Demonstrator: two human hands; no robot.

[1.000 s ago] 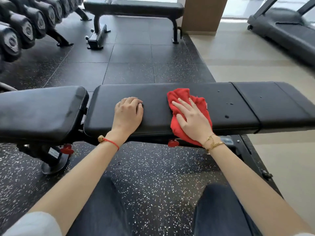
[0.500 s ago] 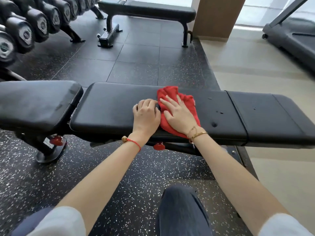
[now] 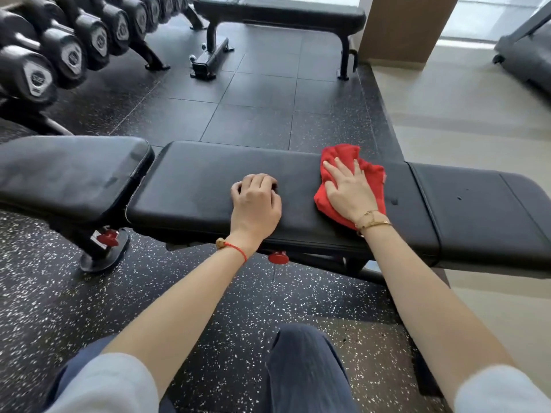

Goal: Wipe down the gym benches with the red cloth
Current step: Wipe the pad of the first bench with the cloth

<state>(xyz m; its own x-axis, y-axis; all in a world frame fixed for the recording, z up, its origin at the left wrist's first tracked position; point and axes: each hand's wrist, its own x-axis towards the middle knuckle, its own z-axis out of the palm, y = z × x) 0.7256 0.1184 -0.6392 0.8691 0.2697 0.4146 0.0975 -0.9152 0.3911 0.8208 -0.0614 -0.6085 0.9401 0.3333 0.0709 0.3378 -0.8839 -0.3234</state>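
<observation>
A black padded gym bench runs across the view in front of me. The crumpled red cloth lies on its middle pad, toward the right end. My right hand presses flat on the cloth with straight, spread fingers. My left hand rests on the bare pad to the left of the cloth, fingers curled under, holding nothing. A few small dark spots mark the pad right of the cloth.
A second black bench stands at the back. A rack of dumbbells lines the upper left. A wooden pillar and a treadmill are at the upper right. My knees are below, on speckled rubber flooring.
My right hand has slid the cloth to the right along the pad, away from my left hand. The left hand has stayed resting on the pad. The camera has shifted.
</observation>
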